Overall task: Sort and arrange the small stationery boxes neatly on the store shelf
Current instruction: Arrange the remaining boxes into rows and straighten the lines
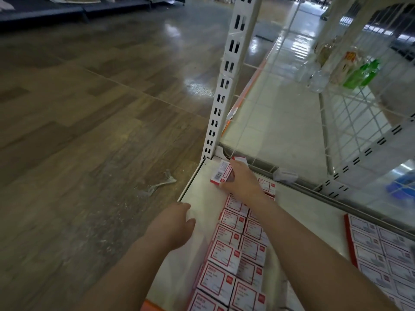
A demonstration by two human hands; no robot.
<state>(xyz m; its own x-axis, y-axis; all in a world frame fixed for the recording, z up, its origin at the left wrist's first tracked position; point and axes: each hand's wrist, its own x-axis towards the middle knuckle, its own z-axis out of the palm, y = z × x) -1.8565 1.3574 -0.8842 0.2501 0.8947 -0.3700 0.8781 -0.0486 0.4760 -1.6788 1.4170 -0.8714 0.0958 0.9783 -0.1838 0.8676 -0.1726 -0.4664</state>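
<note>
Right hand (pixel 241 179), just right of frame centre, curled round a small red-and-white box (pixel 221 173) and holding it tilted above the far end of the shelf (pixel 202 189), beside the slotted white upright (pixel 222 90); probably being set down to lengthen the rows. Left hand (pixel 175 223), lower centre, fingers loosely bent, holding nothing, resting on the shelf's front edge, likely as a brace for the reach. Double row of stationery boxes (pixel 238 250) laid flat, labels up, edges touching, running toward the lower edge of frame. Second block of boxes (pixel 379 248) at lower right, well apart. White wire grid (pixel 350 113) at upper right, blurred bottles (pixel 350 70) behind. Wood-pattern floor (pixel 89 108) at left.
</note>
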